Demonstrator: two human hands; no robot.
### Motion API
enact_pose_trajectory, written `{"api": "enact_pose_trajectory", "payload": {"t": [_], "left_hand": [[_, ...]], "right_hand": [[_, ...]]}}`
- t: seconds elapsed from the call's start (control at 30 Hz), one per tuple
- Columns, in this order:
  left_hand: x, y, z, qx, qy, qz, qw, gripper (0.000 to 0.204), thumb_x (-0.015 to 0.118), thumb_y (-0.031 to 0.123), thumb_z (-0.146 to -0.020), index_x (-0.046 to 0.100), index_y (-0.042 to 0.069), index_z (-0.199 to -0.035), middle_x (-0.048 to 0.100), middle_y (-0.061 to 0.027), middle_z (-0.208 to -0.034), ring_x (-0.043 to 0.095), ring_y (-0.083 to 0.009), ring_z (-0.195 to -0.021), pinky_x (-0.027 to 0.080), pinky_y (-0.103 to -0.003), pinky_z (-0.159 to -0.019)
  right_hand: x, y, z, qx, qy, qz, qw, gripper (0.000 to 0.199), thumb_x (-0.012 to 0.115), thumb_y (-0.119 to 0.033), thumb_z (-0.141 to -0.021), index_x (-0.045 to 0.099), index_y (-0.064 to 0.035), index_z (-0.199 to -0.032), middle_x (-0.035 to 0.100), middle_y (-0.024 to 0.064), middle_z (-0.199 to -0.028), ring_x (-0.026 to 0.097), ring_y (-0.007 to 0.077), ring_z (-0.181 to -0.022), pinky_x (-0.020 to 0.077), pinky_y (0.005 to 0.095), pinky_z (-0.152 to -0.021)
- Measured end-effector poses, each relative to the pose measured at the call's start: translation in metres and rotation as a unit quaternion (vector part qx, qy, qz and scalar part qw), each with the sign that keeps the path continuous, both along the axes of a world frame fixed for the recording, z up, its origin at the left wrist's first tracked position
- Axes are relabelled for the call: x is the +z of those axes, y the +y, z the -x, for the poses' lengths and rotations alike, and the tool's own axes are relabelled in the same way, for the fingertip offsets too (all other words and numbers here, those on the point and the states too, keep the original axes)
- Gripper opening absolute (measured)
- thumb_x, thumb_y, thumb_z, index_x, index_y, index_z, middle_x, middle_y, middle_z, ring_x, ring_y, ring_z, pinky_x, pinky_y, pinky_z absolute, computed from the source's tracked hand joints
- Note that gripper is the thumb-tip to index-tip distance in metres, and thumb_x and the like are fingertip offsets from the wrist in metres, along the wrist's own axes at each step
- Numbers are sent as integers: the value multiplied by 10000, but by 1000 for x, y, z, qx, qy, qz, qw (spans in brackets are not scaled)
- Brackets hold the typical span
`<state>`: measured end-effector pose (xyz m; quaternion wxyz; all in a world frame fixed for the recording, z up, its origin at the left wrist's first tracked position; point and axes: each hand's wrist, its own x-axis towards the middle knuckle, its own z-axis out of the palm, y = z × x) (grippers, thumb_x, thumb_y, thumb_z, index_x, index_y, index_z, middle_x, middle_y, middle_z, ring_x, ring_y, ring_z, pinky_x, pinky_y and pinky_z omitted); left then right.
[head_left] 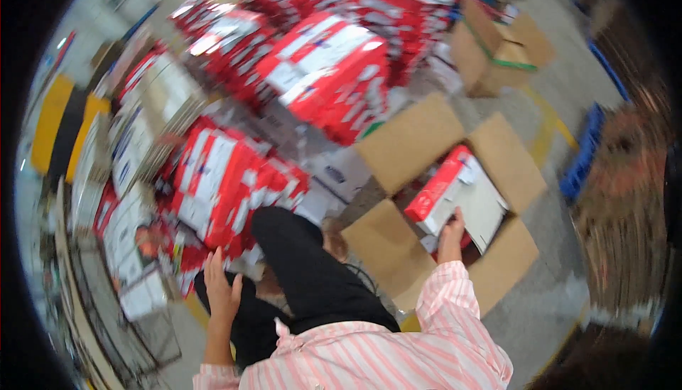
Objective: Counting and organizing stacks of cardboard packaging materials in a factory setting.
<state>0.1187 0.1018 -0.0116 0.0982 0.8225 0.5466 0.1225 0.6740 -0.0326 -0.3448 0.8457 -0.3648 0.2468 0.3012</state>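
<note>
An open brown carton [412, 141] stands on the floor at my right, its flaps folded outward. Inside it sits a tilted red and white box [474, 198], its pale side turned up. My right hand [451, 237] reaches over the carton's near side and grips the near edge of that box; part of the fingers is hidden. To the left, my left hand [222, 287] is held up with fingers apart and nothing in it. It is nearest to a stack of red and white flat packs [220, 184] beside my knee.
More red and white bundles [330, 70] are piled ahead. Folded cartons [156, 113] lean at the left, near a yellow and black panel [51, 131]. Another open carton [490, 52] stands farther off. Brown cardboard stacks [621, 212] line the right, beside a blue pallet [582, 152].
</note>
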Motion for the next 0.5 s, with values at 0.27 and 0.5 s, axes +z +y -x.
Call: {"api": "enact_pose_trajectory", "payload": {"t": [0.27, 0.5], "left_hand": [[9, -22, 52, 102, 43, -16, 994, 743, 704, 129, -760, 381, 28, -1422, 485, -204, -1360, 398, -407, -1305, 301, -479, -1100], [-54, -35, 95, 120, 49, 39, 991, 710, 673, 243, -804, 385, 29, -1417, 505, -211, -1327, 413, -413, -1287, 304, -480, -1096]], "right_hand": [[-91, 6, 26, 188, 154, 301, 922, 844, 489, -692, -844, 359, -42, -1366, 499, 230, -1234, 556, 337, -1061, 518, 465, -832], [71, 147, 99, 321, -189, 101, 922, 363, 578, -207, -930, 526, -14, -1234, 611, 139, -1115, 636, 247, -922, 538, 356, -767]]}}
